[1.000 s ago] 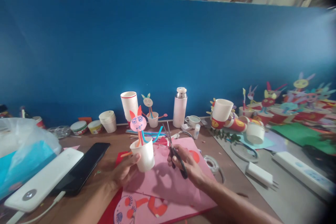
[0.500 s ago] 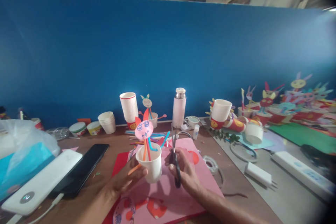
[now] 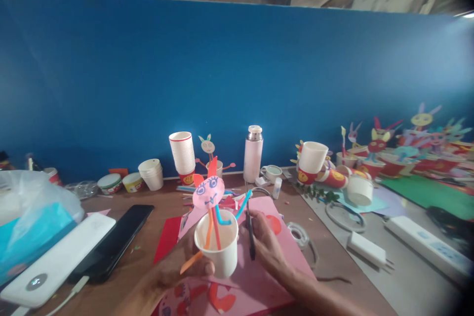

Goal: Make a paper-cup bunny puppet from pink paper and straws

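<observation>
My left hand [image 3: 188, 259] is closed round a white paper cup [image 3: 222, 259], tilted a little so its inside shows. From the cup rises a pink paper face [image 3: 209, 192] with drawn eyes and orange ears. Orange and blue straws [image 3: 223, 222] stand in it, and a bent blue one sticks out through the right side. Just right of the cup, my right hand [image 3: 263, 239] grips black-handled scissors [image 3: 251, 232], seen nearly edge-on. Pink paper sheets [image 3: 274, 276] with orange cut-outs [image 3: 222, 301] lie beneath both hands.
Behind stand a stack of paper cups [image 3: 181, 155], a similar puppet cup [image 3: 208, 147] and a pink flask [image 3: 253, 155]. At left lie a phone [image 3: 122, 229] and a white power bank [image 3: 61, 256]. A tape roll [image 3: 297, 234], a charger [image 3: 366, 249] and many finished puppets [image 3: 377, 145] are at right.
The cup with the paper face has moved right and closer to me, its opening tipped more toward me. The scissors have turned more edge-on beside it.
</observation>
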`<state>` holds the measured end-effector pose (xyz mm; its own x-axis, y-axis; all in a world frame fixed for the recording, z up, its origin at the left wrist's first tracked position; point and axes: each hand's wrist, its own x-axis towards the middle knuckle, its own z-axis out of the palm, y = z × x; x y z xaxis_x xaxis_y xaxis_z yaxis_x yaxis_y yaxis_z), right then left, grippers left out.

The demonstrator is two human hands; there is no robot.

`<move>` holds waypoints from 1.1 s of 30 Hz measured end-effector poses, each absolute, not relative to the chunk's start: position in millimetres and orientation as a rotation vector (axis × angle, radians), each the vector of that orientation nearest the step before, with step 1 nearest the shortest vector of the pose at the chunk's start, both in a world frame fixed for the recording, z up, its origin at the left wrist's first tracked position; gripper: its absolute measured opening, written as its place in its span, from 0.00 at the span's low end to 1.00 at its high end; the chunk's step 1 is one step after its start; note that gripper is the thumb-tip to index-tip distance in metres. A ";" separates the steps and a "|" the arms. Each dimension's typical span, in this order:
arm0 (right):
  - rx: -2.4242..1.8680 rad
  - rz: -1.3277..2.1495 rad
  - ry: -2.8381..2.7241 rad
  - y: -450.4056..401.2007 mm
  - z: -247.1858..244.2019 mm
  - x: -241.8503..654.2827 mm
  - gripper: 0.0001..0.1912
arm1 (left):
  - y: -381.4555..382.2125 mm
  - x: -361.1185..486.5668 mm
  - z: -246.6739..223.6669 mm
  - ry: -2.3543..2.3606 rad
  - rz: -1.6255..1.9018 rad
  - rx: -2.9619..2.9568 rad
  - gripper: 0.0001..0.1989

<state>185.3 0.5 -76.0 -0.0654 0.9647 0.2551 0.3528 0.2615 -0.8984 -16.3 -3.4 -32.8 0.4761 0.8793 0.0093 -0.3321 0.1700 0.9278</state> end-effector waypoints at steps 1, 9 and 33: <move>-1.281 0.791 -1.612 2.1 -75.9 186.5 0.15 | -2.2 -17.2 -30.8 0.629 0.926 1.098 0.33; -1.308 0.842 -1.679 6.0 -68.9 195.3 0.15 | 11.0 -29.3 -45.2 0.626 0.894 1.144 0.23; -0.664 1.423 -1.575 4.0 -55.3 195.5 0.23 | 25.6 -31.8 -68.2 0.283 0.800 0.861 0.18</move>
